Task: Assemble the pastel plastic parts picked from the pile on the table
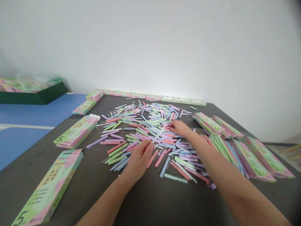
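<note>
My left hand is closed, with thumb and fingers pinching the near end of a thin white pen refill that points up and to the right. My right hand is farther out over the pile, near the refill's far end. Its fingers are drawn together, and what they hold is too small to make out. Under and around both hands lies a loose heap of pastel pen barrels in purple, green, blue and coral. More white refills are mixed among them.
Printed boxes stand at the left of the dark table, and a row of boxes lines its far edge. At right, more boxes flank a sorted row of pens. A green bin stands on a blue table.
</note>
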Motion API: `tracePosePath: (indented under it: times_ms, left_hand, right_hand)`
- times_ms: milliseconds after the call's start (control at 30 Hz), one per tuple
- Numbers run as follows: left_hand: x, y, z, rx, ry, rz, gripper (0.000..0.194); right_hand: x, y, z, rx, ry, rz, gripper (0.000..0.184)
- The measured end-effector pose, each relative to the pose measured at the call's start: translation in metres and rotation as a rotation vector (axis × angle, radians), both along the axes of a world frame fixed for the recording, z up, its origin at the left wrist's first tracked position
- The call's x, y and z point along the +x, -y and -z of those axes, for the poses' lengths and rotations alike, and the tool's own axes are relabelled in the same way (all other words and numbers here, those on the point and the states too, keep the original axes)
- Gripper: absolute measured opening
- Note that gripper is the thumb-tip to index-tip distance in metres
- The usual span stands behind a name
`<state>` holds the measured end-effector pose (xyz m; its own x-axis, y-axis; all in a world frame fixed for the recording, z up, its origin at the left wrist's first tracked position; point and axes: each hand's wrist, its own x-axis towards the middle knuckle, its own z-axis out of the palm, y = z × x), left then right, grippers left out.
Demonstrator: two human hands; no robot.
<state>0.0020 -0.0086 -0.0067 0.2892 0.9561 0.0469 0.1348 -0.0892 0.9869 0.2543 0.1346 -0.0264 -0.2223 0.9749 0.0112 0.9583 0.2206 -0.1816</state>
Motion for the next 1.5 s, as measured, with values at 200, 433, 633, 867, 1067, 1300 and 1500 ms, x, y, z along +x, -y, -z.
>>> tracePosePath:
  times_ms: [200,433,633,867,1067,1300,1500]
  left_hand:
    - [0.001,0.000,-0.002,0.024,0.006,-0.014,0.029]
    - [0.001,0.000,0.000,0.027,0.006,-0.002,0.028]
    - [0.000,0.002,-0.003,0.011,-0.016,0.060,0.030]
    - [-0.001,0.005,-0.008,0.034,-0.102,0.195,0.031]
    - [0.000,0.009,-0.004,-0.009,-0.128,0.231,0.031]
    - [0.002,0.011,-0.002,-0.024,-0.140,0.232,0.031]
    - [0.003,0.012,-0.005,-0.009,-0.143,0.228,0.030]
  right_hand:
    - [-0.006,0.013,-0.012,0.057,-0.190,0.074,0.009]
    - [-0.029,0.065,-0.028,0.166,-0.706,0.149,0.042]
    - [-0.059,0.126,-0.038,0.044,-1.700,0.181,0.025]
    - [-0.054,0.147,-0.040,0.225,-1.793,0.121,0.023]
    - [-0.047,0.154,-0.044,0.289,-1.699,0.059,0.024]
    - [-0.048,0.156,-0.043,0.302,-1.634,0.031,0.026]
    - [-0.051,0.158,-0.037,0.233,-1.604,-0.049,0.023]
